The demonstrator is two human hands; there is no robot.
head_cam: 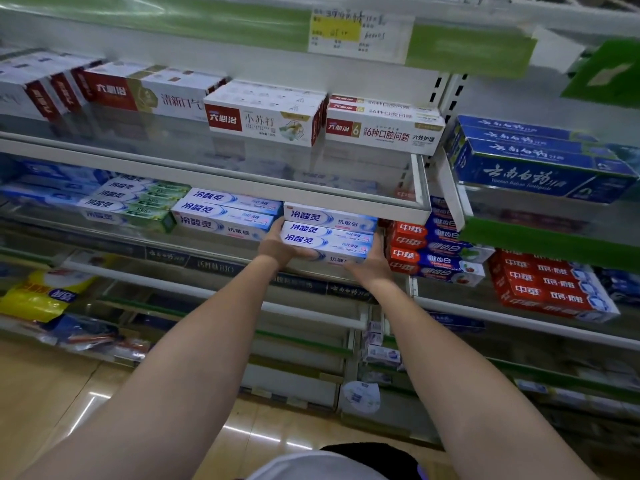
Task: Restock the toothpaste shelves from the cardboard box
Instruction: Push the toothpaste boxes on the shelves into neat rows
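Note:
A stack of white-and-blue toothpaste boxes (329, 233) sits at the front of the second shelf (221, 244), between both my hands. My left hand (277, 245) grips the stack's left end and underside. My right hand (372, 263) holds its right end from below. The stack stands between a matching white-and-blue row (225, 213) on the left and red-and-blue boxes (429, 251) on the right. The cardboard box is not in view.
The shelf above (214, 178) overhangs the stack and carries red-and-white boxes (263, 116). Blue boxes (540, 161) and red boxes (550, 285) fill the bay to the right. Yellow packs (45, 292) lie lower left. Wooden floor (62, 403) lies below.

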